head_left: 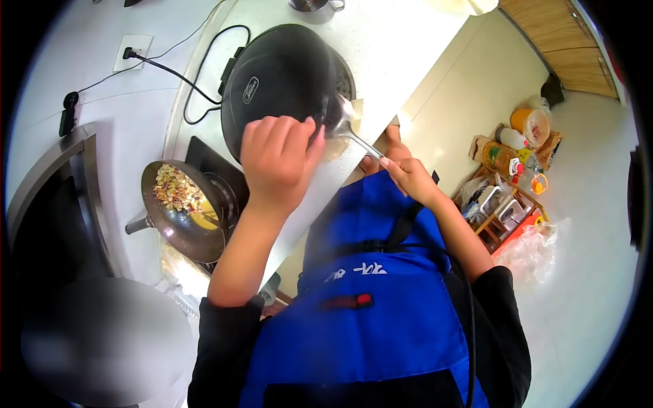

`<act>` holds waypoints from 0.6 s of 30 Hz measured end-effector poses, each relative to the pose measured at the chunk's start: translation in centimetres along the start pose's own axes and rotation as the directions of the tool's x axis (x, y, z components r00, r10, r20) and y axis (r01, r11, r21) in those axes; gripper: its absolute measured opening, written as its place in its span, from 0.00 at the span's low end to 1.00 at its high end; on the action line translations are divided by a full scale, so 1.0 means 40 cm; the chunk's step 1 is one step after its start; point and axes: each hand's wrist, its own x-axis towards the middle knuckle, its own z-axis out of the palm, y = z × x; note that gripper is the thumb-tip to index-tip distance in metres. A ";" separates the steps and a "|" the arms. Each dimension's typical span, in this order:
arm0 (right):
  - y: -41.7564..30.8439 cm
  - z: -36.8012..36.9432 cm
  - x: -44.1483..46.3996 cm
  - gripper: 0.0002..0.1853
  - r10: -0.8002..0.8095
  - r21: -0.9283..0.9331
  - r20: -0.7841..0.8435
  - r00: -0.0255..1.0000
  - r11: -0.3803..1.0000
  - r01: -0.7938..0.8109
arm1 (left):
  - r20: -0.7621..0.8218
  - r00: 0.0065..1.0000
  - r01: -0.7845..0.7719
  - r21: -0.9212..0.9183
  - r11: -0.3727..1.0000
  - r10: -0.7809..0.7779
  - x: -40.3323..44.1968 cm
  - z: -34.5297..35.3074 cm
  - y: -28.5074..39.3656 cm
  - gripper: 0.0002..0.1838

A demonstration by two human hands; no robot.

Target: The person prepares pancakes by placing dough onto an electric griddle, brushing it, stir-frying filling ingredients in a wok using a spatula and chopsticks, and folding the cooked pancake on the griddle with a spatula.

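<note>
My left hand (277, 162) is closed at the near edge of a round black lid (289, 71), which bears an oval logo and sits tilted over a dark electric pan (345, 76). In my right hand (407, 178) is the handle of a metal spatula (364, 144). Its broad end reaches to the lid's right edge, and part of it is hidden there. Something pale and thin (335, 148) shows beside the spatula, too unclear to name. To the left of my forearm, a wok (180, 234) holds chopped food (178, 189) and a yellow area.
Beneath the wok is a black cooktop (204, 160). A black cord (194, 88) runs to the wall socket (132, 53). At the top stands a metal cup (316, 7). Bottles (503, 160) and a crate (500, 217) lie on the floor at right.
</note>
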 end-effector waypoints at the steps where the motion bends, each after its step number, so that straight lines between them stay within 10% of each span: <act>1: -0.014 -0.020 -0.033 0.33 0.050 0.034 0.006 0.999 0.998 -0.051 | 0.007 1.000 0.006 -0.025 1.000 -0.005 -0.009 0.019 0.009 0.13; 14: 0.133 -0.406 -0.205 0.31 0.306 0.356 -0.359 0.882 0.918 -0.174 | -0.140 0.833 0.536 -0.039 0.844 -0.535 -0.096 0.285 0.210 0.12; 18: 0.047 -0.511 -0.094 0.28 0.168 -0.038 -0.415 0.894 0.979 -0.201 | -0.327 0.712 0.638 -0.070 0.767 -0.622 -0.080 0.348 0.225 0.07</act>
